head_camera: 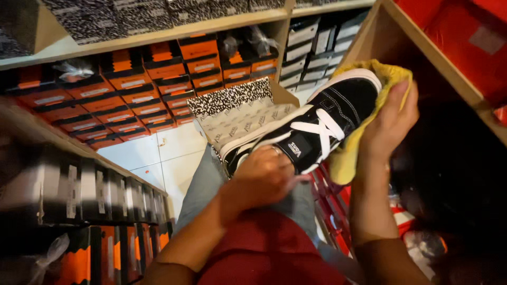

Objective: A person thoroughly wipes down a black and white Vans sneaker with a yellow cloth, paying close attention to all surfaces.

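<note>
**Sneaker held at frame centre, cloth at toe**

I see the left hand [261, 177] clamped on the heel end of a black sneaker [317, 124] with white laces, at frame centre. The right hand [391, 119], centre right, presses a yellow cloth [346, 158] around the toe. An open shoebox [237, 113] lies just behind. Orange boxes [153, 79] fill the upper-left shelves.

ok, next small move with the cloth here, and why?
Probably sweep the yellow cloth along the white sole edge of the shoe toward the heel. The right hand presses the cloth around the toe only, the left hand grips the heel end, and the shoe sits tilted over the open box, so the rest of that side looks uncovered by the cloth.
</note>
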